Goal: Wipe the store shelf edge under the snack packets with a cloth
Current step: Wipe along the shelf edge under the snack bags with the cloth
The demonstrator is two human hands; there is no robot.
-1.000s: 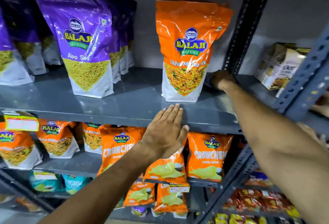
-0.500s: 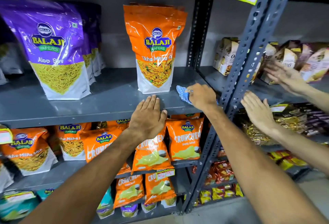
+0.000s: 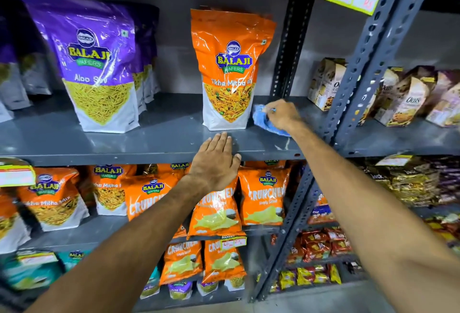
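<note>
Our shelf (image 3: 149, 138) runs left to right. The orange packet (image 3: 227, 71) stands upright on it. Our left hand (image 3: 216, 162) lies flat on its edge, fingers together. Our right hand (image 3: 282, 115) clenches the cloth (image 3: 261, 115), bunched beside the packet.

A crumpled blue cloth (image 3: 264, 118) lies bunched under the right hand (image 3: 281, 115) on the grey shelf (image 3: 149, 138), beside an upright orange packet (image 3: 230, 71).

Two bare forearms, no sleeves, bare hands (image 3: 216, 161), no rings
</note>
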